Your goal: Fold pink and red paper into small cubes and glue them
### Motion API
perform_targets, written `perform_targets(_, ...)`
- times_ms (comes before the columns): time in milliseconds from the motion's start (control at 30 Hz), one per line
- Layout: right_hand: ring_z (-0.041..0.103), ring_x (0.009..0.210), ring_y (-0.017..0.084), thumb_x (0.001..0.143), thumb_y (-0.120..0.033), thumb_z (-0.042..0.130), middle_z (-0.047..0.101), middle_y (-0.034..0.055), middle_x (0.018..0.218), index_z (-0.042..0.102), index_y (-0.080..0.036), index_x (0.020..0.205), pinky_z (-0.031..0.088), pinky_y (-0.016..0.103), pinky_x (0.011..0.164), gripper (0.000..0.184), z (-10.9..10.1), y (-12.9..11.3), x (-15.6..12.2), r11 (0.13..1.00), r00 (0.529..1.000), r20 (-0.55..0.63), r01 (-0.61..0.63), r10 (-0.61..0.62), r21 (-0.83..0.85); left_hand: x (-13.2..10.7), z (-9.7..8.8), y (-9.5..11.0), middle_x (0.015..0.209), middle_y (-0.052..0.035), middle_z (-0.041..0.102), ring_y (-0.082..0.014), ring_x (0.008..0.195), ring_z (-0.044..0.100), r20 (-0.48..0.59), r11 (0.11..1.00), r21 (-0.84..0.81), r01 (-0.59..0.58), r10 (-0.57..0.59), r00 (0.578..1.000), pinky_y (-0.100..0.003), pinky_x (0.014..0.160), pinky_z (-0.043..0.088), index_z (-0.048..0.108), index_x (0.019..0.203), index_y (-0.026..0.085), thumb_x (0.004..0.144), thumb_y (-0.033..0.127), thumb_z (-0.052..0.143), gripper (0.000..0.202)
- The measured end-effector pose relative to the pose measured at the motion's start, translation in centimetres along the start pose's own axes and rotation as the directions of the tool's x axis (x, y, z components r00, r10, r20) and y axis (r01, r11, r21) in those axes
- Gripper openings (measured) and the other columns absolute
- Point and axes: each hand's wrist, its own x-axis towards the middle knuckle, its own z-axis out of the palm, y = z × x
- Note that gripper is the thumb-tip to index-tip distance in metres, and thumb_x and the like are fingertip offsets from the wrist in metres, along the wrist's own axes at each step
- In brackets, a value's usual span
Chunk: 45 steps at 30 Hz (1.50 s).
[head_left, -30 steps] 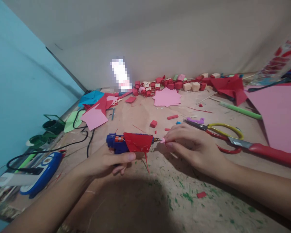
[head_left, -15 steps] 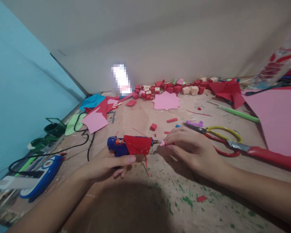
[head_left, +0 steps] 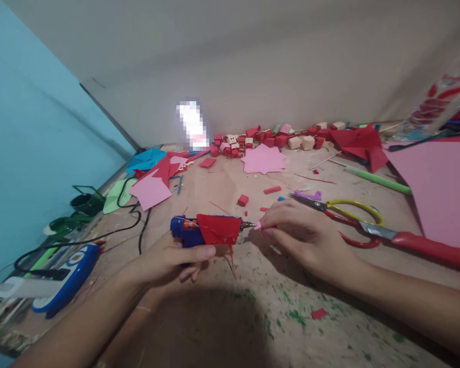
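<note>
My left hand [head_left: 168, 260] is closed round a blue glue gun [head_left: 187, 231] whose body is wrapped in red foam [head_left: 218, 229]; its metal nozzle points right. My right hand [head_left: 302, 235] pinches a small pink foam piece [head_left: 257, 225] and holds it right at the nozzle tip. Both hands hover just above the brown table [head_left: 253, 306], near its middle.
Yellow-and-red scissors [head_left: 352, 217] lie just right of my right hand, beside a red-handled tool [head_left: 425, 248]. A large pink sheet [head_left: 444, 189] lies at the right. Foam cubes [head_left: 276, 137] and a pink star [head_left: 263, 159] sit by the wall. A black cable [head_left: 99, 237] runs left toward a blue-and-white device [head_left: 67, 273].
Hardly anything differs: the hands, glue gun and pink piece stay together in the same pose, and the view has shifted slightly.
</note>
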Motion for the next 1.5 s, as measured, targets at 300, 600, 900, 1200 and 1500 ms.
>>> perform_targets(300,0.065,0.094,0.021,0.092,-0.010,0.062,0.075,0.0046,0.092,0.075,-0.022,0.090,0.051,0.037,0.085,0.018,0.13,0.05,-0.03,1.000,1.000,-0.012,-0.012,0.012,0.017,-0.15,0.03,0.15,0.036,0.0048,0.038,-0.0085,0.038,0.037,-0.022,0.999,0.024,0.038,-0.037,0.999,-0.025,0.050,0.046,0.054,0.050,0.018,0.071,0.061,0.081,0.055)
perform_targets(600,0.063,0.094,0.020,0.093,-0.009,0.062,0.075,0.0043,0.092,0.075,-0.020,0.091,0.050,0.036,0.085,0.017,0.10,0.22,-0.03,1.000,1.000,0.004,-0.008,0.008,0.011,-0.10,0.14,0.12,0.036,0.0054,0.039,-0.0075,0.037,0.037,-0.016,0.999,0.032,0.041,-0.040,0.999,-0.024,0.051,0.047,0.054,0.050,0.018,0.071,0.063,0.081,0.056)
perform_targets(900,0.064,0.092,0.020,0.093,-0.008,0.062,0.075,0.0041,0.091,0.076,-0.020,0.092,0.050,0.035,0.083,0.018,0.09,0.37,-0.03,1.000,1.000,-0.008,0.022,-0.021,0.014,0.04,-0.05,-0.43,0.036,0.0060,0.039,-0.0077,0.037,0.038,-0.047,0.999,0.004,0.033,-0.033,0.998,-0.024,0.050,0.047,0.057,0.054,0.017,0.070,0.059,0.082,0.051)
perform_targets(1200,0.064,0.092,0.019,0.093,-0.009,0.062,0.075,0.0040,0.091,0.076,-0.020,0.093,0.050,0.034,0.083,0.017,0.12,0.26,-0.01,1.000,1.000,-0.002,0.017,-0.017,0.023,-0.14,-0.10,-0.28,0.037,0.0035,0.043,-0.0079,0.037,0.041,-0.041,0.998,0.046,0.035,-0.033,0.999,-0.024,0.049,0.044,0.060,0.052,0.016,0.070,0.060,0.081,0.052)
perform_targets(1500,0.063,0.094,0.020,0.093,-0.010,0.063,0.075,0.0041,0.092,0.075,-0.020,0.092,0.050,0.036,0.084,0.016,0.09,0.35,-0.26,1.000,1.000,-0.001,0.010,-0.010,0.022,-0.03,-0.02,-0.49,0.037,0.0055,0.040,-0.0076,0.037,0.038,-0.039,0.999,0.033,0.036,-0.035,0.999,-0.024,0.050,0.046,0.055,0.053,0.018,0.073,0.059,0.081,0.053)
